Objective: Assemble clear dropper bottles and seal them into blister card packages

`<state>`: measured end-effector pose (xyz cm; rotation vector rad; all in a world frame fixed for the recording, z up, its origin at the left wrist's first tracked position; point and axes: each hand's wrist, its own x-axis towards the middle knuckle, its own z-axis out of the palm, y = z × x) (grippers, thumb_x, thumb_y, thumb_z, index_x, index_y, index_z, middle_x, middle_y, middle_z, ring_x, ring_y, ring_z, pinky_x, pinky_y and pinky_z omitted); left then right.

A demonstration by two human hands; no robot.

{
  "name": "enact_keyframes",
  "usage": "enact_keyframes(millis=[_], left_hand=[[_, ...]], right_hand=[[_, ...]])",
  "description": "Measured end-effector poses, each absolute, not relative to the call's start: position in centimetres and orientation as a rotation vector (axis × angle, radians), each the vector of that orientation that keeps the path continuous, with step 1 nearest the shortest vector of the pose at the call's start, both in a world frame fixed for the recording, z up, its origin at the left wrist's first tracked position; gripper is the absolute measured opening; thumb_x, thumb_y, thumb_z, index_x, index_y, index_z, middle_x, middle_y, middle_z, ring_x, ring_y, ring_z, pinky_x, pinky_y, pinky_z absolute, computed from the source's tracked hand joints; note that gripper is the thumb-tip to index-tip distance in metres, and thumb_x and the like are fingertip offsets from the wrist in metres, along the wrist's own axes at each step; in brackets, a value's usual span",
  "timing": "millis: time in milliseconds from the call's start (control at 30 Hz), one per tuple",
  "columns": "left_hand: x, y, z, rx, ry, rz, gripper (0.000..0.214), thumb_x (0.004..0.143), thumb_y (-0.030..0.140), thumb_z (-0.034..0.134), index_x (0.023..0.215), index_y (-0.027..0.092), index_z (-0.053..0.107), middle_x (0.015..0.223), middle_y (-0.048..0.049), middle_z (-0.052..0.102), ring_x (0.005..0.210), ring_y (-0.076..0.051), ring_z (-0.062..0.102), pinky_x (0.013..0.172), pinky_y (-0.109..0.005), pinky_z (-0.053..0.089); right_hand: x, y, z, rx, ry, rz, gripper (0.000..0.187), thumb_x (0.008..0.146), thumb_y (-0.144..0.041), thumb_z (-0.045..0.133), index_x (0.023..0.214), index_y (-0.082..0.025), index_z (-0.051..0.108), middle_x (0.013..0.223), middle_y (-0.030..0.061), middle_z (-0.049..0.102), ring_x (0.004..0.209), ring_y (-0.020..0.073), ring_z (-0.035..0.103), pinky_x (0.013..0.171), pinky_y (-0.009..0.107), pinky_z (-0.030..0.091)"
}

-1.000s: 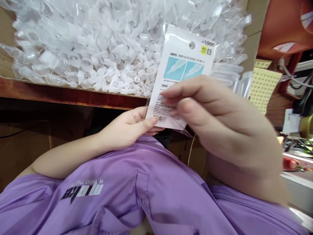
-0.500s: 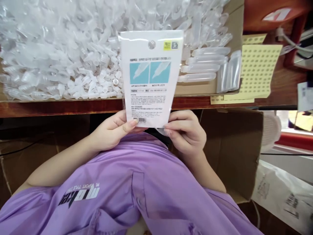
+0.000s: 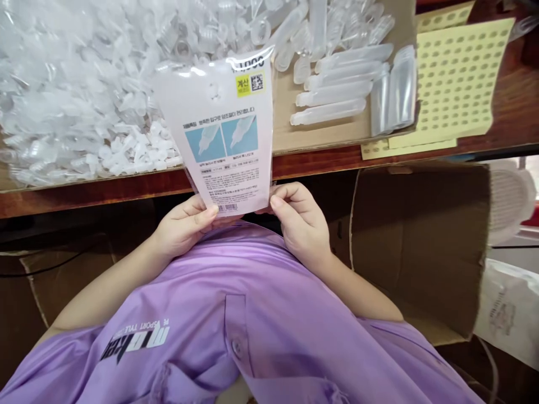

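A printed card in a clear plastic packet (image 3: 225, 134) is held up in front of me, tilted a little to the left. Its face shows Korean text, two blue pictures of a nozzle tip, a yellow label and a barcode. My left hand (image 3: 185, 224) pinches the lower left corner, thumb on the front. At the lower right edge my right hand (image 3: 301, 221) is closed, thumb against index finger, on the packet's clear edge. The fingers behind the packet are hidden, as is whatever lies inside it.
A cardboard tray (image 3: 332, 132) on the wooden table (image 3: 168, 185) holds a heap of translucent plastic nozzles and tubes (image 3: 96, 84). Several tubes (image 3: 332, 95) lie in a row at its right. Yellow sticker sheets (image 3: 458, 84) lie beside it. An open cardboard box (image 3: 416, 252) stands below right.
The packet has shifted left in view and tilted left. My right hand has closed up against its lower right edge; the clear flap seen below it earlier no longer shows. The view has turned slightly.
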<state>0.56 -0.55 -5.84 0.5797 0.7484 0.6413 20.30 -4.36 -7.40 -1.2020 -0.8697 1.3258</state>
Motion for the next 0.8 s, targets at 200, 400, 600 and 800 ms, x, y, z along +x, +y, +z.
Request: enact_keyframes(millis=[200,400,600,800], left_hand=[[1.5,-0.6,-4.2,0.713,0.98,0.688,0.024,0.083,0.022,0.078,0.107,0.025,0.079,0.122,-0.0048,0.075,0.124,-0.028,0.065,0.114,-0.041,0.046],[0.7,-0.3,-3.3,0.704,0.983,0.522,0.022,0.085,0.028,0.076,0.105,0.02,0.08,0.11,-0.01,0.079,0.105,-0.031,0.074,0.091,-0.04,0.062],[0.0,-0.1,-2.0,0.655,0.859,0.472,0.023,0.087,0.02,0.072,0.108,0.024,0.079,0.12,-0.0085,0.076,0.109,-0.028,0.073,0.094,-0.034,0.061],[-1.2,1.1,-1.9,0.625,0.531,0.345,0.025,0.09,0.022,0.066,0.112,0.023,0.079,0.111,-0.0111,0.079,0.096,-0.029,0.077,0.082,-0.036,0.064]], right_hand=[[20.5,-3.9,-7.0,-1.321,-0.776,1.379,0.038,0.081,-0.051,0.075,0.072,-0.02,0.055,0.066,-0.0033,0.062,0.062,0.0098,0.059,0.063,0.025,0.053],[20.9,-3.6,-7.5,-1.167,-0.672,1.58,0.035,0.075,-0.047,0.081,0.089,-0.022,0.063,0.068,-0.0059,0.062,0.053,0.0074,0.057,0.055,0.021,0.054],[22.2,-3.7,-5.5,-1.027,-0.791,1.718,0.03,0.079,-0.046,0.079,0.09,-0.021,0.065,0.072,-0.0031,0.065,0.059,0.008,0.059,0.057,0.02,0.053],[23.0,-1.2,-3.4,-0.715,-1.216,1.782,0.021,0.089,-0.034,0.068,0.076,-0.02,0.061,0.069,-0.0015,0.064,0.06,0.0117,0.063,0.057,0.026,0.056]])
